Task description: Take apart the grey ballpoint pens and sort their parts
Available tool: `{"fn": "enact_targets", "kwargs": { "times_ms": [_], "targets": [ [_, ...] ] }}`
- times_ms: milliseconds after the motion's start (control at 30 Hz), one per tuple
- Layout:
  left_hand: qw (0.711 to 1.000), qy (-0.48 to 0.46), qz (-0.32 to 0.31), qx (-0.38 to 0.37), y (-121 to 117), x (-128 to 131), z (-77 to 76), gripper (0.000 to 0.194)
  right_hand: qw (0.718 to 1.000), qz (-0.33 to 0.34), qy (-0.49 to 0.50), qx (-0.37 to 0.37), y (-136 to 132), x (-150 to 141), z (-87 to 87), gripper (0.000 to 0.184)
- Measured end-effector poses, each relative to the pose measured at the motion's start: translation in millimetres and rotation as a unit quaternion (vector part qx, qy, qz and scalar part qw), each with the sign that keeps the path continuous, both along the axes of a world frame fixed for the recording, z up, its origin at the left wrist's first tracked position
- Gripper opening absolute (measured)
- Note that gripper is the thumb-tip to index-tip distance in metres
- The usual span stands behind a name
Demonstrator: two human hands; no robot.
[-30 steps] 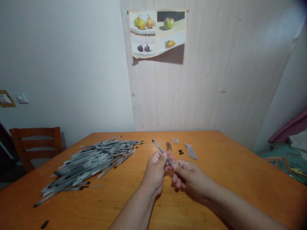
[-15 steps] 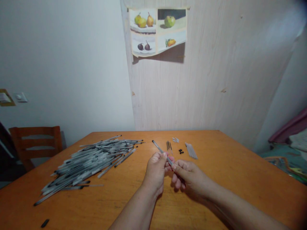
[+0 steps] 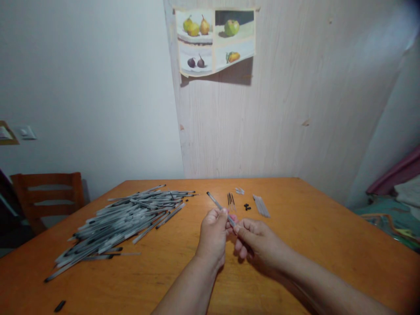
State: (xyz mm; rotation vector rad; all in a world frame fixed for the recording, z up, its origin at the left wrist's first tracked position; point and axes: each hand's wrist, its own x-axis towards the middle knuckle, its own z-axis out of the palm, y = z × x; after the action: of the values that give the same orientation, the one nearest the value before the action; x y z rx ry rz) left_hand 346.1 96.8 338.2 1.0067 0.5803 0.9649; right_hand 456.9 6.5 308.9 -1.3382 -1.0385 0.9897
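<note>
Over the middle of the orange wooden table [image 3: 311, 245], my left hand [image 3: 213, 236] is closed around a clear pen barrel [image 3: 215, 202] that sticks out up and to the left. My right hand [image 3: 254, 240] pinches the barrel's near end with thumb and forefinger; what sits between the fingertips is hidden. Just beyond my hands lie a few dark ink refills [image 3: 231, 199], small black caps [image 3: 246, 207], a small clear piece [image 3: 239, 190] and a little bundle of clear barrels [image 3: 261, 206].
A large heap of grey and black pens [image 3: 121, 221] covers the table's left half. One black cap [image 3: 59, 306] lies near the front left edge. A wooden chair [image 3: 46, 197] stands at the left. A fruit picture [image 3: 215, 41] hangs on the panelled wall.
Both hands stay joined on the pen barrel with only slight finger shifts. The view has tilted a little, nothing on the table has moved.
</note>
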Motion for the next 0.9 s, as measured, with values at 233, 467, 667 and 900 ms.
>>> {"fn": "enact_targets", "kwargs": {
  "times_ms": [233,467,667,900],
  "targets": [
    [0.998,-0.008,0.06,-0.005,24.8,-16.0,8.6,0.045,1.0,-0.006,0.006,0.006,-2.2,0.4,-4.3,0.038],
    [0.998,-0.007,0.047,-0.041,27.5,-14.1,7.9,0.035,0.998,-0.03,-0.025,0.042,4.7,6.6,-12.6,0.039],
    [0.998,0.031,0.038,-0.038,32.4,-11.7,-0.5,0.029,0.974,-0.147,-0.163,0.056,7.2,27.1,3.4,0.035],
    [0.998,0.057,0.009,-0.024,26.8,-3.9,-12.4,0.036,0.949,-0.191,-0.244,0.055,17.7,69.1,21.5,0.029]
  ]
}}
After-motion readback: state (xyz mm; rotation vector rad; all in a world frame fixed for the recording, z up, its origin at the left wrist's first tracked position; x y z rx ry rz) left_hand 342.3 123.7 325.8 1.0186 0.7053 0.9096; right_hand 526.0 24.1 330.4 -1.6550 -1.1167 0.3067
